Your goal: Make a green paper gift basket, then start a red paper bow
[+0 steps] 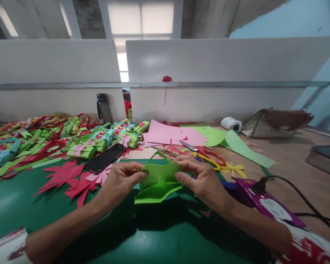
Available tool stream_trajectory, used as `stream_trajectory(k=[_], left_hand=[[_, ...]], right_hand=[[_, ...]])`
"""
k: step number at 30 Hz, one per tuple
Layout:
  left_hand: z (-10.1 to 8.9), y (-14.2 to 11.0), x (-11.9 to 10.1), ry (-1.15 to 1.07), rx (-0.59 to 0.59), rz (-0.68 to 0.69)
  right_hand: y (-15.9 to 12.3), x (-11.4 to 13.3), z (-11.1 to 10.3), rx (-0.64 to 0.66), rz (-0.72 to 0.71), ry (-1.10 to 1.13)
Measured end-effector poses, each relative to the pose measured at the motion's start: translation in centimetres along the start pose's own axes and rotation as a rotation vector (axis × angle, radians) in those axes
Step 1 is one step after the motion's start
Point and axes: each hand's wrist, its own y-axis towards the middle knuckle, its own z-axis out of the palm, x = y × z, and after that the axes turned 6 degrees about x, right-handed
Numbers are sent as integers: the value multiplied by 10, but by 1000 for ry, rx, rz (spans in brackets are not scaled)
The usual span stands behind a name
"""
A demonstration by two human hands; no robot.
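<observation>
A light green paper basket (157, 181), folded with a thin handle loop on top, is held above a dark green sheet (71, 220) on the table. My left hand (123, 179) pinches its left side with thumb and fingers closed. My right hand (198, 176) pinches its right upper edge the same way. A black phone (105, 158) lies just beyond my left hand. Red and pink paper flower cutouts (67, 179) lie to the left of the hands.
A heap of finished green, blue and red paper baskets (44, 141) fills the left. Pink (170, 135) and green paper sheets (236, 145), scissors (209, 157), a purple glue gun with cord (253, 194), a dark bottle (103, 108), a tape roll (231, 124) and a bag (277, 123) lie around. White partitions stand behind.
</observation>
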Motion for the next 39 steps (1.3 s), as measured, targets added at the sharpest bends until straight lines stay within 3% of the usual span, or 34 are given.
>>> stream_trajectory(k=[3, 7, 12, 18, 23, 29, 36, 39], left_hand=[[5, 0, -2, -43, 20, -58], [16, 1, -2, -127, 25, -111], [23, 1, -2, -130, 23, -120], [22, -1, -4, 1, 9, -86], [20, 2, 4, 148, 35, -77], [16, 4, 6, 145, 217, -53], [12, 7, 9, 54, 218, -112], [13, 10, 11, -44, 225, -127]], right_hand=[[0, 4, 2, -86, -136, -241], [0, 7, 4, -62, -275, -384], [1, 3, 6, 10, -245, -446], [0, -2, 6, 28, -314, -447], [3, -3, 3, 56, -277, -523], [7, 6, 2, 106, -243, -613], [18, 18, 0, 266, -90, -686], [18, 19, 2, 267, -38, -672]])
